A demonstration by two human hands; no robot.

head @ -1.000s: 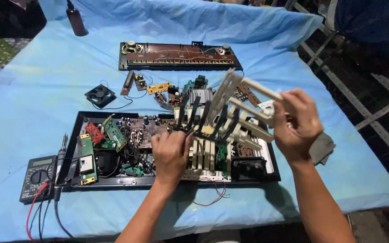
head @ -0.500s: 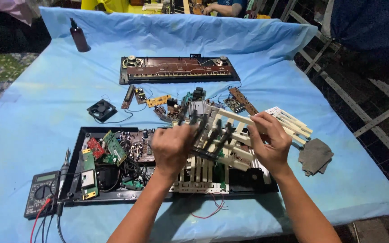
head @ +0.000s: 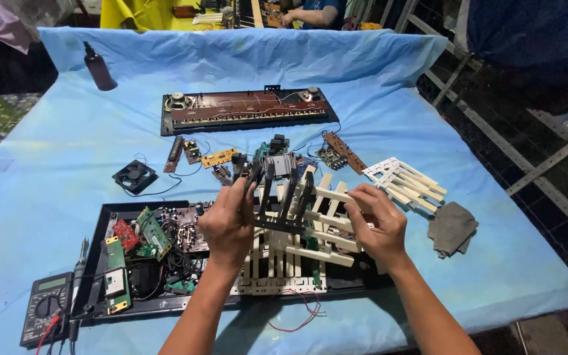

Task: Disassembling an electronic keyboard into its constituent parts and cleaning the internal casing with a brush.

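Observation:
Over the open black keyboard chassis (head: 165, 304), my left hand (head: 228, 223) grips a black key strip (head: 277, 197) that stands tilted upward. My right hand (head: 379, 227) holds a cream-white key section (head: 327, 217) right beside it; the two pieces touch or interlock. More white keys (head: 277, 269) lie in the chassis under my hands. A separate white key section (head: 405, 184) rests on the blue cloth to the right.
Green and red circuit boards (head: 142, 233) fill the chassis' left half. A multimeter (head: 47, 306) sits front left, a small fan (head: 135, 176) and loose boards (head: 340, 151) behind, the keyboard's top panel (head: 251, 108) farther back, a dark bottle (head: 98, 69), a grey rag (head: 451, 227).
My right hand came down from a raised position at the right to the chassis. One white key section now lies on the cloth at right. Both hands closed in on the key pieces.

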